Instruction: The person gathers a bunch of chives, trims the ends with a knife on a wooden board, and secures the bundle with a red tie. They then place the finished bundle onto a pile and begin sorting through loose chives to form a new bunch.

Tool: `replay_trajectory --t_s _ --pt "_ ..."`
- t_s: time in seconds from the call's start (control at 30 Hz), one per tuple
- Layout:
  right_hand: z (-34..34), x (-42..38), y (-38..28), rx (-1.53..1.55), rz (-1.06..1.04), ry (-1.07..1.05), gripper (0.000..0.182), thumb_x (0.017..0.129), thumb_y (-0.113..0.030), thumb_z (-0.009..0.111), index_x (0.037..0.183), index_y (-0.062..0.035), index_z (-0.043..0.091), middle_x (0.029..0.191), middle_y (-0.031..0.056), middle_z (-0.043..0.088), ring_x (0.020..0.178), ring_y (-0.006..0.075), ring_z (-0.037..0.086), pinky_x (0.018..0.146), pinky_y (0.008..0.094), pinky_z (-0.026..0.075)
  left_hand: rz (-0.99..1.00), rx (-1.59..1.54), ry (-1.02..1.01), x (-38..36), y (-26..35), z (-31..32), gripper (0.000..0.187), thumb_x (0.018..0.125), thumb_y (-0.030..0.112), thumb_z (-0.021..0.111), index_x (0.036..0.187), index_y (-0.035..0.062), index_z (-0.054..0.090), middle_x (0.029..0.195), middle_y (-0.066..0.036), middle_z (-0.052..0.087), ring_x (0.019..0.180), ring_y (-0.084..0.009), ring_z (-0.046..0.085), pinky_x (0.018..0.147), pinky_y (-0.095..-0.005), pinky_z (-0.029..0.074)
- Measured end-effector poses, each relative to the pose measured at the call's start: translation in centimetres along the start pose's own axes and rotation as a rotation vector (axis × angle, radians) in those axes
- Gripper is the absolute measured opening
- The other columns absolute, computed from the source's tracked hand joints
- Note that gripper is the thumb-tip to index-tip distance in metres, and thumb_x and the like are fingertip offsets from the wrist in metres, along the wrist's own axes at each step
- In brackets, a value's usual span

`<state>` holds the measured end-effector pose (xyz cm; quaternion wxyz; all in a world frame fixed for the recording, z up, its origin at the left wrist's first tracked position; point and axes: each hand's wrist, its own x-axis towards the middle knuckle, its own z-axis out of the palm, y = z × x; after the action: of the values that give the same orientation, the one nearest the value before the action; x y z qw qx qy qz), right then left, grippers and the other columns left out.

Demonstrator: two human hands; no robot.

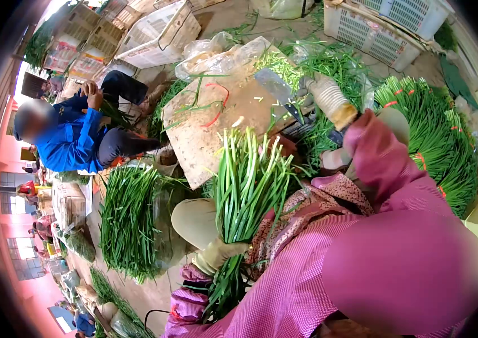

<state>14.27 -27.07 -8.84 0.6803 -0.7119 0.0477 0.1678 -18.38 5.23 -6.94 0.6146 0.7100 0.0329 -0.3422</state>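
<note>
My left hand (219,254), in a pale glove, is wrapped round a bunch of garlic chives (250,180) at its leafy part. The pale stalk ends point away from me, toward the wooden board (188,149). My right hand (324,97), also gloved, is closed on a cleaver at the board's right edge. The cleaver's broad blade (273,84) lies over the board, beside chopped pale stalk ends (282,66). A red band (222,106) and some loose green leaves rest on the board.
Banded chive bundles (430,141) are heaped at right, and another green pile (129,217) lies at left. Loose trimmings (337,67) surround the board's right side. White crates (160,34) stand at the back. A person in blue (75,135) sits at left.
</note>
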Motion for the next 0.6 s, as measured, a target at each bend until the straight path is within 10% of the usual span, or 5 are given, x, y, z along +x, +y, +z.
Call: replay_trajectory --t_s 0.17,0.2,0.4,0.53,0.6 --pt "6.1 -7.8 0.1 -1.084 -1.034 -0.303 0.035 0.094 -0.033 0.053 0.111 -0.0034 0.062 0.091 0.0187 0.069 0.077 0.0337 0.067 0.07 0.0442 0.055 -0.146 -0.054 0.125 0.2 2.3 1.0 0.046 0.085 0.017 0.076 0.125 0.0009 0.06 0.112 -0.007 0.067 0.096 -0.016 0.061 0.087 -0.0323 0.05" --pt "7.4 -11.5 -2.3 -0.99 -0.472 -0.514 0.038 0.093 -0.037 0.052 0.107 -0.0042 0.064 0.093 0.0206 0.068 0.082 0.0372 0.068 0.074 0.0468 0.055 -0.152 -0.099 0.177 0.4 2.9 1.4 0.045 0.084 0.017 0.077 0.124 0.001 0.061 0.108 -0.006 0.068 0.092 -0.0152 0.061 0.085 -0.0319 0.051" --pt "6.8 -8.9 2.2 -1.461 -0.798 -0.388 0.027 0.091 -0.026 0.052 0.094 -0.0025 0.066 0.086 0.0167 0.07 0.082 0.0348 0.068 0.074 0.0435 0.055 -0.23 -0.039 0.332 -0.7 3.0 2.1 0.043 0.08 0.0 0.068 0.122 -0.0002 0.061 0.103 -0.006 0.069 0.088 -0.0149 0.062 0.08 -0.0316 0.052" --pt "1.3 -3.4 1.2 -0.649 -0.464 0.281 0.031 0.094 -0.027 0.054 0.103 -0.0002 0.066 0.091 0.0234 0.068 0.087 0.037 0.067 0.081 0.0441 0.053 -0.16 0.134 0.482 -1.8 3.8 2.7 0.057 0.077 0.0 0.068 0.132 0.0024 0.052 0.115 -0.01 0.069 0.103 -0.0169 0.063 0.089 -0.0293 0.05" --pt "1.3 -3.9 0.6 -0.382 -0.403 0.102 0.044 0.094 -0.038 0.055 0.111 0.0015 0.064 0.094 0.0251 0.068 0.093 0.0388 0.066 0.082 0.0423 0.053 -0.114 0.171 0.584 -2.3 3.2 3.0 0.055 0.079 0.003 0.067 0.132 0.0031 0.052 0.112 -0.01 0.069 0.103 -0.0167 0.064 0.089 -0.03 0.05"
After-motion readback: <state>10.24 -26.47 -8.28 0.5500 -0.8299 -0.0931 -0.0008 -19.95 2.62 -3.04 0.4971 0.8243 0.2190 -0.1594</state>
